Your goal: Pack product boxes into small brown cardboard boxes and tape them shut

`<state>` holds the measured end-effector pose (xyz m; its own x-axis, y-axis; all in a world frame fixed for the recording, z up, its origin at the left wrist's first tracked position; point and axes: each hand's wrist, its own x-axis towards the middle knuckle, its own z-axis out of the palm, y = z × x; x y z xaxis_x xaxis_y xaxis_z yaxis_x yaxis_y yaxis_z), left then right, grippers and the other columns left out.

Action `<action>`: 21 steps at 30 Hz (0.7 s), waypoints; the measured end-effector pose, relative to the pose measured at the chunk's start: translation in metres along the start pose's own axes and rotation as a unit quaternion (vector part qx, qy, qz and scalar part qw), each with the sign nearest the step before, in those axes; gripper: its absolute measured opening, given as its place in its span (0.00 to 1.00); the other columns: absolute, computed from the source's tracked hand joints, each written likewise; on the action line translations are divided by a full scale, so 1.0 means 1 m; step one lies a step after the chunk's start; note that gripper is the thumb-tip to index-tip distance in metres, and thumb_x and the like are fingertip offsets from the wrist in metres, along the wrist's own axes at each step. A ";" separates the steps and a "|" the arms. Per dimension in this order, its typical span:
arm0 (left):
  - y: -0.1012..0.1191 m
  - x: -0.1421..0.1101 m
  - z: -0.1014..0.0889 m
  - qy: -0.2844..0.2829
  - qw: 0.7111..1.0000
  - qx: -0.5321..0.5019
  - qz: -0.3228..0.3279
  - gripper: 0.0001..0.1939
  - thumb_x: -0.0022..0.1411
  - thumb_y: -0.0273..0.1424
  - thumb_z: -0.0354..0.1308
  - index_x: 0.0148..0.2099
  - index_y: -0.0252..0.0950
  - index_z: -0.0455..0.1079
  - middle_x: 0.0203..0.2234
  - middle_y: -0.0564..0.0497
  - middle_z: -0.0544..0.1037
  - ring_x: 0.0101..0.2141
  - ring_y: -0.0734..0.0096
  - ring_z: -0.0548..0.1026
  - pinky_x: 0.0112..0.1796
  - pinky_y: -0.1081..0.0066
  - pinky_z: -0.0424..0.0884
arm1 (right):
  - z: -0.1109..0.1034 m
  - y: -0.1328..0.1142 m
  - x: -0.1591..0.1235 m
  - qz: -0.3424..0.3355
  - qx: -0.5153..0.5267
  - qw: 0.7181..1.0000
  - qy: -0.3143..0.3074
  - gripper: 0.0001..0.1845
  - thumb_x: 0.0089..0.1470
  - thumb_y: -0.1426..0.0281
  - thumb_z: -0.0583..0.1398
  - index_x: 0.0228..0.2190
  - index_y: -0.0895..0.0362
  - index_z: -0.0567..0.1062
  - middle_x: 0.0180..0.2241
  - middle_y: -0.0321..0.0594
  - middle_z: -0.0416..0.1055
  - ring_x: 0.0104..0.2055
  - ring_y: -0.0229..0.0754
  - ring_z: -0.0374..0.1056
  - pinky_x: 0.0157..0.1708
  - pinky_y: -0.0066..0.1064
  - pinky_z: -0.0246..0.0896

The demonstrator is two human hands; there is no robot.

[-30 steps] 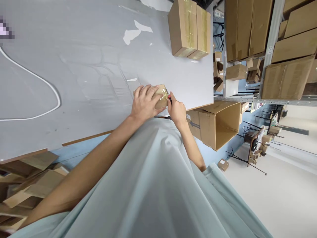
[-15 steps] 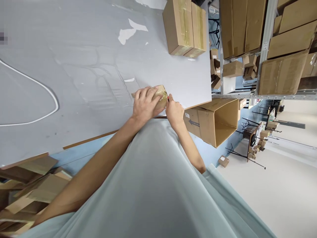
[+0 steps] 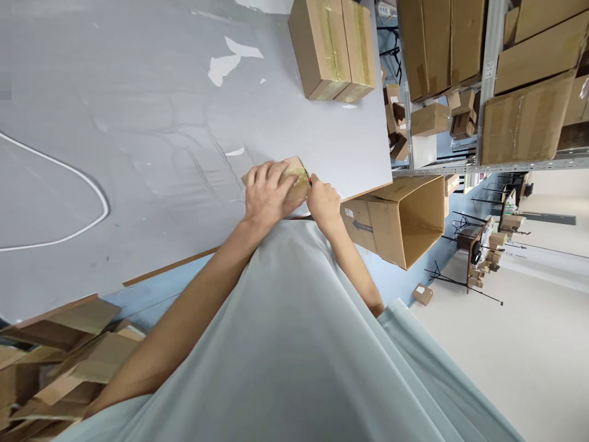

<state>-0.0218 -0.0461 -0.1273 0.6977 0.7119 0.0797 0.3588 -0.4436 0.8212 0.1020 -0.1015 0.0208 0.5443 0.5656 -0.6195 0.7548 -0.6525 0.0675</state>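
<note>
A small cardboard box [image 3: 297, 184] with shiny clear-brown tape lies at the table's near edge, close to my body. My left hand [image 3: 267, 193] is wrapped over its top and left side, fingers somewhat spread, holding it down. Against the box's right end, my right hand [image 3: 324, 199] is closed in a fist around a small red-and-dark tool [image 3: 310, 180]. Only a bit of that tool shows by the box's taped edge; the rest is hidden in the fist.
On the grey table [image 3: 151, 153] lie white paper scraps [image 3: 225, 67] and a white cable [image 3: 103, 205]. Two taped boxes [image 3: 331, 55] stand at the far right. An open carton [image 3: 391, 221] is right of the table, flattened cardboard [image 3: 69, 362] lower left, and loaded shelves [image 3: 490, 92] beyond.
The view has shifted slightly, so the surroundings appear a little displaced. Both hands keep nearly the same hold, at the same end of the small box.
</note>
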 end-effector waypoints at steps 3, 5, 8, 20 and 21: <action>0.001 -0.001 -0.003 -0.021 1.000 0.011 0.014 0.22 0.70 0.47 0.71 0.62 0.49 0.84 0.75 0.39 0.75 0.74 0.27 0.69 0.73 0.27 0.59 | 0.005 0.007 0.002 -0.001 -0.003 1.000 -0.006 0.25 0.83 0.73 0.49 0.72 0.57 0.72 0.58 0.61 0.85 0.61 0.57 0.84 0.60 0.46 0.79; 0.002 -0.002 -0.003 -0.025 0.999 0.016 0.019 0.22 0.70 0.48 0.71 0.62 0.50 0.84 0.75 0.40 0.76 0.74 0.28 0.69 0.72 0.27 0.60 | 0.008 0.012 0.007 0.001 -0.001 1.000 -0.016 0.24 0.82 0.74 0.50 0.71 0.57 0.73 0.59 0.61 0.84 0.62 0.57 0.84 0.61 0.45 0.79; 0.002 -0.002 -0.004 -0.020 0.999 0.026 0.009 0.23 0.70 0.50 0.70 0.62 0.50 0.84 0.75 0.41 0.76 0.74 0.27 0.69 0.72 0.26 0.59 | 0.010 0.018 0.012 -0.012 0.004 1.000 -0.023 0.22 0.82 0.75 0.51 0.69 0.59 0.74 0.61 0.63 0.84 0.64 0.57 0.83 0.62 0.44 0.78; -0.007 -0.023 -0.017 -0.030 0.991 0.112 -0.069 0.36 0.69 0.63 0.67 0.69 0.50 0.78 0.79 0.38 0.70 0.79 0.29 0.65 0.77 0.28 0.55 | 0.044 0.107 0.078 -0.098 0.371 0.923 -0.027 0.19 0.86 0.59 0.51 0.54 0.55 0.79 0.46 0.43 0.89 0.28 0.36 0.81 0.38 0.26 0.75; -0.009 -0.027 -0.021 -0.032 0.989 0.122 -0.080 0.35 0.70 0.62 0.67 0.69 0.50 0.78 0.79 0.37 0.70 0.79 0.29 0.65 0.77 0.27 0.56 | 0.055 0.107 0.102 -0.085 0.400 0.912 -0.030 0.18 0.86 0.61 0.53 0.51 0.56 0.79 0.46 0.42 0.89 0.26 0.33 0.78 0.35 0.24 0.73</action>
<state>-0.0575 -0.0498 -0.1252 0.6543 0.7517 -0.0829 0.6020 -0.4514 0.6587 0.2177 -0.1410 -0.0776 0.4047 0.6804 -0.6109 0.3057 -0.7303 -0.6109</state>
